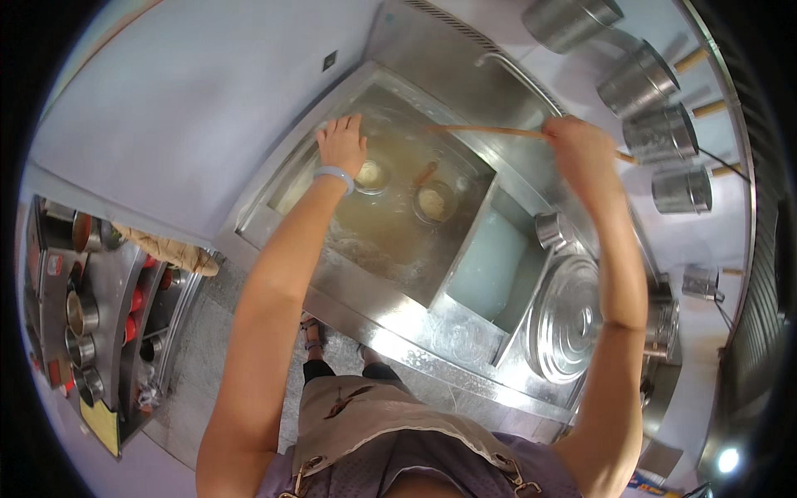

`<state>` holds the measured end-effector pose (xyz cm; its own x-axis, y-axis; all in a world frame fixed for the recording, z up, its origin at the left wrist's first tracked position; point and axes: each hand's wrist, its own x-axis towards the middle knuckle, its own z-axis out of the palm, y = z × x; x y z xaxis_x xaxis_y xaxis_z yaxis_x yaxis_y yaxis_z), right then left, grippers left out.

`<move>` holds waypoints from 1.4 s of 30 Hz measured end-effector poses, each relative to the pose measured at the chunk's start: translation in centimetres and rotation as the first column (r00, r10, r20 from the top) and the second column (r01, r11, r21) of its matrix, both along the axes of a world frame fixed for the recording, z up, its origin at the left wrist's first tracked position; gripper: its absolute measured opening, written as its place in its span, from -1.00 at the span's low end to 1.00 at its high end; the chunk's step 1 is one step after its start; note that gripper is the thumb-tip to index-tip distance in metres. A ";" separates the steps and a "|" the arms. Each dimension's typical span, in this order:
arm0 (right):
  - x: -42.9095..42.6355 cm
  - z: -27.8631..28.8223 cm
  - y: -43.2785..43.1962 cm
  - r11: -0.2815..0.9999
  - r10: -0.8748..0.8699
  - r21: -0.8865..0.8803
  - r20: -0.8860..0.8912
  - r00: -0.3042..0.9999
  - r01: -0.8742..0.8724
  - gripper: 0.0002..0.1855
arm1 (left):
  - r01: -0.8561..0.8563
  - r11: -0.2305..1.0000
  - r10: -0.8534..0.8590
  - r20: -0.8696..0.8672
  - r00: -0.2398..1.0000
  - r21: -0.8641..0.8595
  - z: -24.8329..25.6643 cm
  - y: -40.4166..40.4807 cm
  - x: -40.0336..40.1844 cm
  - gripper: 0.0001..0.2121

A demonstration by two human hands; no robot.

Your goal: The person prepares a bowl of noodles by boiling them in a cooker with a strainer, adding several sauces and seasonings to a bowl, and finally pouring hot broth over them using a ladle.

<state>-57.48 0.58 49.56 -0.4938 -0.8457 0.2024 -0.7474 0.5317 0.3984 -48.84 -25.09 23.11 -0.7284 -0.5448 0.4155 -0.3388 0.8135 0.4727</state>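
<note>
My right hand (582, 146) is closed around a long thin wooden stick (485, 129), possibly a pair of cooking chopsticks, whose far end reaches over a steel tank (461, 233) of cloudy water. Above the tank's left side is my left hand (341, 146), palm down with its fingers extended; its underside is hidden. Just beside it, a round strainer (372, 187) sits in the water with pale food, maybe noodles, inside. A second strainer (429, 218) stands nearer the middle, also with pale food, and a brown wooden handle (427, 172) rises from it.
Right of the tank are a smaller water basin (489, 261), a metal cup (553, 230) and a large round steel lid (566, 320). A faucet (523, 81) runs along the back. Several steel pots (638, 81) line the wall. Shelves with bowls (83, 314) stand at left.
</note>
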 end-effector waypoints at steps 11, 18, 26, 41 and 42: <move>-5.1 -21.5 7.0 0.890 -0.275 0.425 0.212 0.938 0.164 -0.90 | 0.476 0.857 -0.515 0.270 0.814 0.199 -1.2 11.6 -6.2 -0.62; -5.3 -26.9 4.1 0.927 -0.333 0.285 0.326 0.885 0.244 -0.89 | 0.406 0.903 -0.425 0.161 0.891 0.138 -1.6 12.0 -3.8 -0.85; -5.0 -28.3 3.4 0.921 -0.358 0.295 0.389 0.849 0.253 -0.84 | 0.338 0.912 -0.376 0.144 0.915 0.231 -0.8 13.2 -2.5 -0.92; -4.1 -18.3 6.5 0.899 -0.297 0.393 0.228 0.927 0.192 -0.88 | 0.265 0.920 -0.300 0.084 0.950 0.289 -3.0 13.9 -2.5 -0.92; -3.6 -13.4 7.2 0.899 -0.249 0.390 0.085 0.965 0.198 -0.90 | 0.260 0.914 -0.292 0.060 0.955 0.311 -2.3 13.5 -2.3 -0.92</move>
